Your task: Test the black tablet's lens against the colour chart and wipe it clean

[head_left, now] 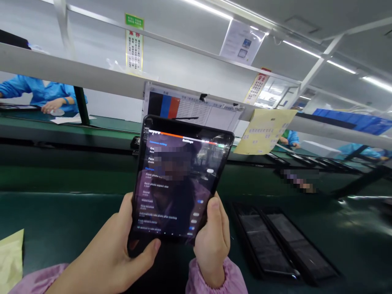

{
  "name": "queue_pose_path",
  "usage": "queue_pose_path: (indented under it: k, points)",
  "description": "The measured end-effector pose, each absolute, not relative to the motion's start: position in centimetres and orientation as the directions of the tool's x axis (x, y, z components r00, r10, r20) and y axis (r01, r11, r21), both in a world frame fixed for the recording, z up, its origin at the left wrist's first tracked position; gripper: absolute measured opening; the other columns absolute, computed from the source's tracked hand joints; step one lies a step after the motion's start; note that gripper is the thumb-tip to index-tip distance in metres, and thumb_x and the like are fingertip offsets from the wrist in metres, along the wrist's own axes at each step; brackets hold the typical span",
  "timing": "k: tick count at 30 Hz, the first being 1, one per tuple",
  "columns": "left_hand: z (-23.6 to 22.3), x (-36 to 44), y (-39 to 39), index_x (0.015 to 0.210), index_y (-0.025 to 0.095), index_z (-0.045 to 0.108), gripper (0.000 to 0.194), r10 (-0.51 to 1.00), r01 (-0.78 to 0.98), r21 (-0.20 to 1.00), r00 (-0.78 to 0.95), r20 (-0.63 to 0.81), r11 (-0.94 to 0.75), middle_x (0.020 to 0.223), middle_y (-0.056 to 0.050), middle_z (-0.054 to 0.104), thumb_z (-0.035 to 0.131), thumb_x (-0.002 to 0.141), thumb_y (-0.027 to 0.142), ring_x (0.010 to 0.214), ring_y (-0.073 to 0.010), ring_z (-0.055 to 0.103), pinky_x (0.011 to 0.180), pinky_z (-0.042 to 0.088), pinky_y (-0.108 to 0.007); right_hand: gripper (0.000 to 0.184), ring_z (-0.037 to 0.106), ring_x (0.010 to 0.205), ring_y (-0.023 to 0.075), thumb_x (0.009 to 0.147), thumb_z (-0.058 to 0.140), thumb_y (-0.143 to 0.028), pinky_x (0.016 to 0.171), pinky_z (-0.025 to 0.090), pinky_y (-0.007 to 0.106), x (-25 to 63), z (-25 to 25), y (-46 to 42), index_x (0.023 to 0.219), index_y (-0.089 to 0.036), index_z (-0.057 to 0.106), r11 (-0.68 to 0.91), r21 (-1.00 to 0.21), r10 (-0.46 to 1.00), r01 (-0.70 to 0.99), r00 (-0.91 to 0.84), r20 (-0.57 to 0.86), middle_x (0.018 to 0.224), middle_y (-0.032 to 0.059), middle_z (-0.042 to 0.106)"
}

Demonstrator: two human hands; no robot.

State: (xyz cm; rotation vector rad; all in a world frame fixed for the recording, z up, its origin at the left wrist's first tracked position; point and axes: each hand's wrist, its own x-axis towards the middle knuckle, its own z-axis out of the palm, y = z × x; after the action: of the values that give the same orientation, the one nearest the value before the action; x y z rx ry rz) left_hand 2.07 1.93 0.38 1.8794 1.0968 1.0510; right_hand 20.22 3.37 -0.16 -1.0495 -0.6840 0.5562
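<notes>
A black tablet (180,183) is held up at a slight tilt in front of me, its lit screen showing a dark "Settings" list with toggles on the right side. My left hand (119,245) grips its lower left corner, the thumb lying along the bottom edge. Around the lower right edge, my right hand (213,239) is closed, with the thumb against the side. The fingers behind the tablet are hidden. Two more dark tablets, a nearer one (263,241) and a farther one (301,241), lie side by side on the green bench to the right.
A yellow paper (265,130) and a printed chart (192,106) hang from the rail behind the tablet. Several devices (306,159) line the bench at the far right. Co-workers in blue sleeves (45,92) sit beyond. A yellow sheet (11,261) lies at lower left.
</notes>
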Motion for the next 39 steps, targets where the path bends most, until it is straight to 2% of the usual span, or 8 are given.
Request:
queue_pose_path:
  k: [3,6,10,13,20,27,33,39]
  points:
    - [0.4,2.0,2.0,0.135,0.029,0.032,0.047,0.905,0.333,0.856,0.305,0.298,-0.395,0.108,-0.004,0.061,0.058,0.096,0.031,0.087,-0.0191,0.067,0.071,0.061,-0.03,0.051,0.06,0.13,0.0307,0.086,0.071,-0.065,0.119,0.041,0.05,20.0,0.2,3.4,0.114,-0.023,0.079,0.393,-0.917,0.697,-0.07,0.673,0.247,0.125,0.0054,0.074]
    - [0.7,2.2,1.8,0.13,0.029,0.036,0.042,0.922,0.336,0.868,0.257,0.29,-0.366,0.102,-0.002,0.061,0.06,0.095,0.031,0.084,-0.0186,0.066,0.068,0.059,-0.029,0.049,0.06,0.129,0.0311,0.087,0.071,-0.062,0.117,0.043,0.05,19.9,0.5,3.4,0.113,-0.021,0.078,0.426,-0.902,0.705,-0.066,0.65,0.285,0.124,0.007,0.074]
    - [1.0,2.6,1.3,0.132,0.03,0.037,0.05,0.928,0.302,0.885,0.234,0.291,-0.354,0.097,0.0,0.06,0.063,0.089,0.028,0.075,-0.0163,0.061,0.061,0.056,-0.026,0.044,0.063,0.126,0.0296,0.089,0.072,-0.059,0.113,0.047,0.047,19.9,0.6,3.4,0.114,-0.023,0.079,0.469,-0.874,0.73,-0.126,0.612,0.304,0.123,0.0057,0.075]
    - [1.1,2.6,1.1,0.133,0.03,0.038,0.052,0.929,0.288,0.891,0.225,0.294,-0.352,0.095,0.001,0.058,0.064,0.087,0.027,0.069,-0.0145,0.057,0.057,0.053,-0.024,0.045,0.065,0.123,0.0294,0.095,0.065,-0.059,0.108,0.051,0.047,20.0,0.5,3.4,0.122,-0.025,0.076,0.47,-0.865,0.789,-0.173,0.522,0.325,0.123,0.006,0.075]
    - [1.2,2.5,1.2,0.13,0.03,0.039,0.048,0.93,0.3,0.886,0.218,0.297,-0.353,0.092,0.001,0.056,0.063,0.088,0.03,0.068,-0.0147,0.055,0.056,0.052,-0.024,0.048,0.065,0.124,0.0296,0.1,0.058,-0.059,0.105,0.054,0.044,19.9,1.0,3.4,0.127,-0.023,0.074,0.476,-0.868,0.799,-0.142,0.483,0.36,0.123,0.007,0.075]
    - [1.1,2.4,1.2,0.138,0.03,0.034,0.056,0.927,0.342,0.867,0.234,0.294,-0.362,0.099,-0.001,0.063,0.06,0.089,0.029,0.073,-0.0164,0.061,0.059,0.054,-0.025,0.049,0.067,0.12,0.0298,0.091,0.069,-0.06,0.101,0.056,0.04,19.8,0.5,3.3,0.116,-0.019,0.079,0.43,-0.902,0.677,0.029,0.65,0.344,0.122,0.0077,0.075]
    - [1.1,2.9,1.0,0.13,0.027,0.041,0.049,0.939,0.314,0.887,0.169,0.299,-0.339,0.088,0.001,0.063,0.063,0.086,0.031,0.065,-0.0147,0.059,0.055,0.052,-0.023,0.049,0.071,0.112,0.0286,0.089,0.07,-0.062,0.094,0.058,0.04,19.7,0.8,3.3,0.111,-0.019,0.08,0.442,-0.894,0.639,0.074,0.674,0.371,0.115,0.0065,0.078]
    - [1.2,3.8,1.0,0.121,0.025,0.043,0.042,0.964,0.286,0.92,0.077,0.256,-0.267,0.095,-0.002,0.071,0.067,0.089,0.04,0.077,-0.0194,0.07,0.059,0.053,-0.026,0.048,0.067,0.12,0.0272,0.088,0.073,-0.061,0.111,0.048,0.041,19.7,0.2,3.4,0.113,-0.02,0.08,0.457,-0.89,0.655,0.006,0.674,0.341,0.119,0.0053,0.077]
